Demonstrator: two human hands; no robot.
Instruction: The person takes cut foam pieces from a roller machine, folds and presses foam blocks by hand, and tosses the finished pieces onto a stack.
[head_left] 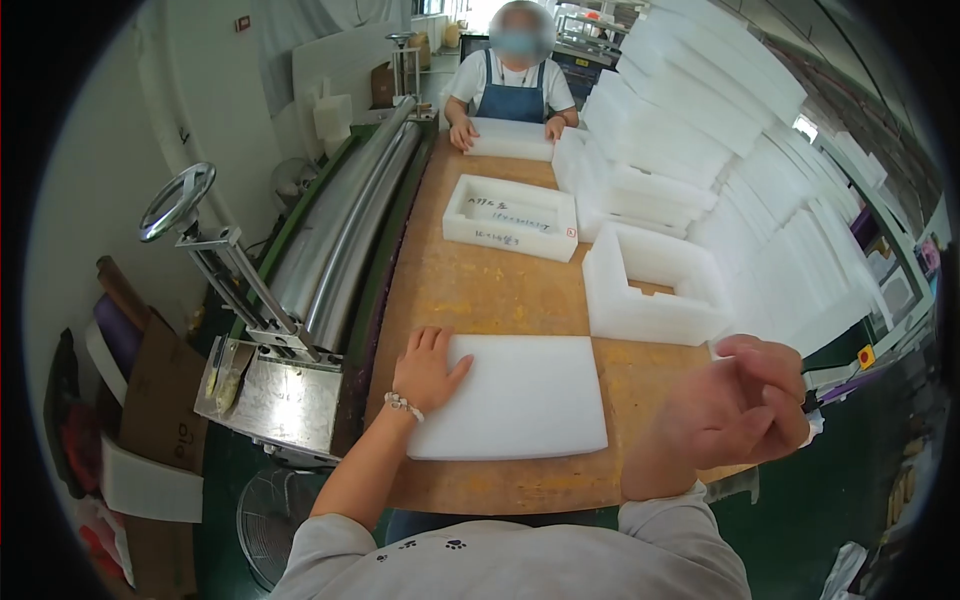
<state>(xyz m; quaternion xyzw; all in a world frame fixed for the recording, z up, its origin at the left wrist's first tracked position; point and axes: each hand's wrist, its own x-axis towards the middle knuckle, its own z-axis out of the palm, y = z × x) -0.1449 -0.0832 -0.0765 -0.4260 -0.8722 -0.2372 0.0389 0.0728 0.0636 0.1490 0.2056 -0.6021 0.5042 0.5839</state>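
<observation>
A thick white foam slab [520,395] lies flat near the front edge of the wooden table. My left hand [428,372] rests on its left side, fingers spread, with a beaded bracelet at the wrist. My right hand [745,410] is raised to the right of the slab, apart from it. Its fingers are curled in, and whatever they may hold is hidden. Ahead of it stands a white foam frame [612,305] with a rectangular opening. Farther back is a shallow foam box [510,242] with handwriting on it.
A roller machine [340,240] with a handwheel [178,202] runs along the table's left side. Across the table [470,300], a person in a blue apron [512,98] has both hands at another foam block [508,140]. Tall stacks of foam [690,100] rise on the right.
</observation>
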